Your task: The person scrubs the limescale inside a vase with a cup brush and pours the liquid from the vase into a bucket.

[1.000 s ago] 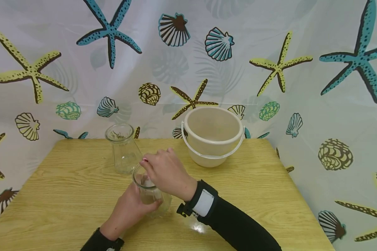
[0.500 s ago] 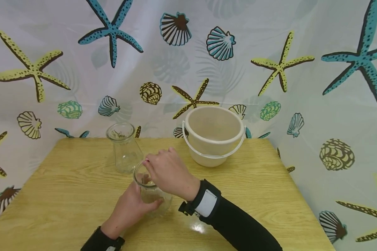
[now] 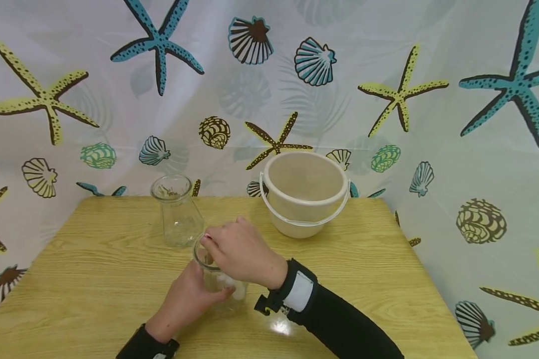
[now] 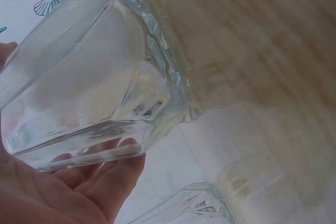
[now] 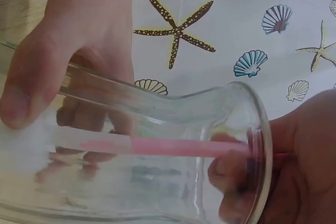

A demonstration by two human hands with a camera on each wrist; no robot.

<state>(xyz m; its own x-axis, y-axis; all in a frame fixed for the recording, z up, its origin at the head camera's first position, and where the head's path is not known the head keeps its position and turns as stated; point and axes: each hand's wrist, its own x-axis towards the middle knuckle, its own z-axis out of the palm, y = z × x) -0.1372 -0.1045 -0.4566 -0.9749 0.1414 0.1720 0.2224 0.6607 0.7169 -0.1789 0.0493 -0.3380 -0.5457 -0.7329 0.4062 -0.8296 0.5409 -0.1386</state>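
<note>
A clear glass vase (image 3: pixel 226 305) with a flared rim stands tilted at the front middle of the table in the head view. My left hand (image 3: pixel 186 297) grips its side, thumb and fingers around the glass. My right hand (image 3: pixel 244 252) is over the mouth, its fingertips inside the rim, holding a bottle brush. In the right wrist view the brush's pink handle (image 5: pixel 178 147) runs down through the neck to a white head (image 5: pixel 25 148) inside. The vase's faceted base (image 4: pixel 157 61) shows in the left wrist view, with the white head blurred behind the glass.
Another clear glass vase (image 3: pixel 182 224) stands just behind the held one, to the left. At the back right is a cream bucket (image 3: pixel 298 212) with its handle folded down. Wood-grain tabletop (image 3: pixel 94 269) extends around them; a patterned sheet (image 3: pixel 269 94) hangs behind.
My right hand has dipped slightly, and the brush's white head now shows through the lower right side of the vase. My left hand keeps its grip, shifting only a little.
</note>
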